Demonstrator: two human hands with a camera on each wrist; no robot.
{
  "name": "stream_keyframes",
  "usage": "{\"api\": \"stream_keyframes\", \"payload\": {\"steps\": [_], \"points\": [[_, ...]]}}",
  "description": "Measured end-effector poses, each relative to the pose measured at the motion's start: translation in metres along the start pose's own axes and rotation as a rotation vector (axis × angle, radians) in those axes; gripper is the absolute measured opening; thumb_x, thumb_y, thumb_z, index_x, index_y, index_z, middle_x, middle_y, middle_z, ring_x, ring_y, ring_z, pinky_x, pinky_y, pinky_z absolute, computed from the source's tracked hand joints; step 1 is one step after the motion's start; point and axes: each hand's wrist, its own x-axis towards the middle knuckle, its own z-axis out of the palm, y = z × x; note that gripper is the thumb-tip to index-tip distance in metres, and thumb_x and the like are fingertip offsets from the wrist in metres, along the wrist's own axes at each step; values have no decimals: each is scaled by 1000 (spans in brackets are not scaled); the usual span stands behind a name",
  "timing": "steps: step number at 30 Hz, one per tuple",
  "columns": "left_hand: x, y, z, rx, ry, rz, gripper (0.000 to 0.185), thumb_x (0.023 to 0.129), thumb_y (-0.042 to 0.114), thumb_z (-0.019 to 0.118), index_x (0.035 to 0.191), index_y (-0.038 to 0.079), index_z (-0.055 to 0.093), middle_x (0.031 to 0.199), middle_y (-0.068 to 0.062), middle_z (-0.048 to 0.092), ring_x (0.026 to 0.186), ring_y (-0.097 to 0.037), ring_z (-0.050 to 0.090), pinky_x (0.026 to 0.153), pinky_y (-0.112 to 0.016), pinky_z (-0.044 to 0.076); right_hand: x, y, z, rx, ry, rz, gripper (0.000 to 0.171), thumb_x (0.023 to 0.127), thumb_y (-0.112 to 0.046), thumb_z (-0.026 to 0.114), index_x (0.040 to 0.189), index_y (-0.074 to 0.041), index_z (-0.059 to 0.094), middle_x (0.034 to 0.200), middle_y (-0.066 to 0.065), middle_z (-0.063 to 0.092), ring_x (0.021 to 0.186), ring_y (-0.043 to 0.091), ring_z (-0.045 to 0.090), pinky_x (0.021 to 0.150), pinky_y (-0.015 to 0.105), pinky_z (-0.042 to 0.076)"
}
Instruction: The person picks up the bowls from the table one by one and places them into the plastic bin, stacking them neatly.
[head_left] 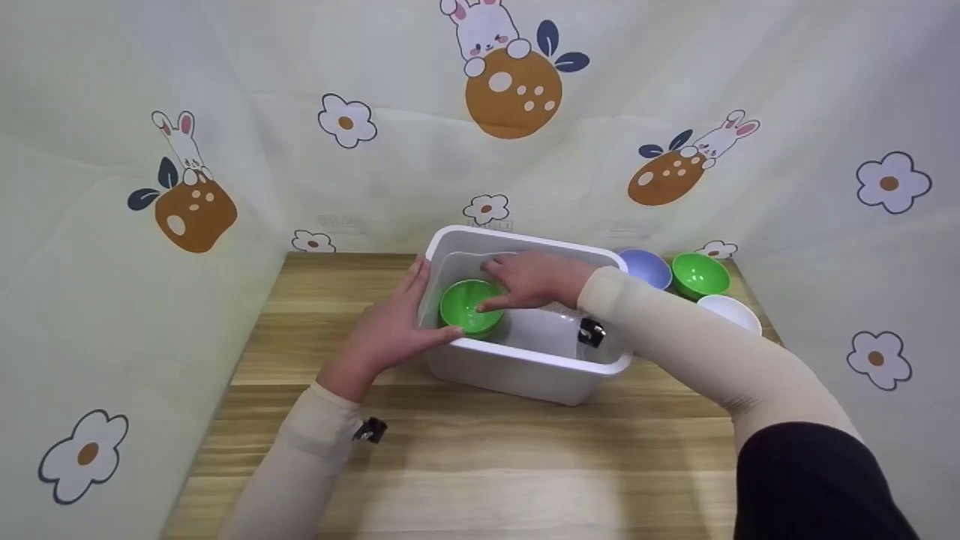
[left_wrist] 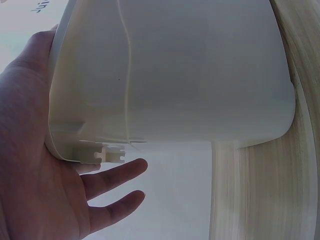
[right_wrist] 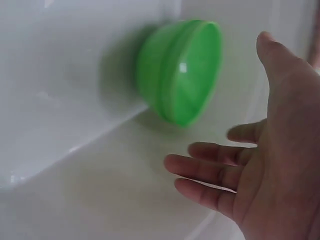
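Note:
A white plastic bin (head_left: 525, 358) stands on the table. My left hand (head_left: 390, 326) rests against its left near corner, thumb along the near rim and fingers straight beside the left side. In the left wrist view that hand (left_wrist: 45, 170) touches the bin's edge, two fingers spread free of it. A green bowl (head_left: 469, 307) sits upright inside the bin at its left end; the right wrist view shows a double rim on this bowl (right_wrist: 172, 75), like nested bowls. Reaching into the bin, my right hand (head_left: 529, 281) is spread above and beside the bowl. It holds nothing and appears apart from the bowl (right_wrist: 195, 95).
Behind the right forearm, a blue bowl (head_left: 646, 268), another green bowl (head_left: 701, 275) and a white bowl (head_left: 731, 311) stand right of the bin. The wooden table (head_left: 480, 465) is bordered by patterned cloth (head_left: 390, 187) at the back and sides.

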Motion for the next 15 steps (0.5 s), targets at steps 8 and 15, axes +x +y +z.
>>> {"api": "stream_keyframes", "payload": {"steps": [8,15], "points": [[0,1,-1,-21,-12,-23,138,82,92,70,179,16,9,186,-2,1,154,-52,44,114,-72,46,-28,8,-28,84,74,8,85,108,-73,47,154,-2,60,139,19,69,124,38,69,112,54,53],[1,1,0,-27,-17,-33,138,80,93,70,179,17,10,186,1,1,157,-50,40,116,-73,44,-58,16,-33,176,144,33,81,108,-74,48,150,-7,65,122,14,73,107,30,69,100,51,58]]}}
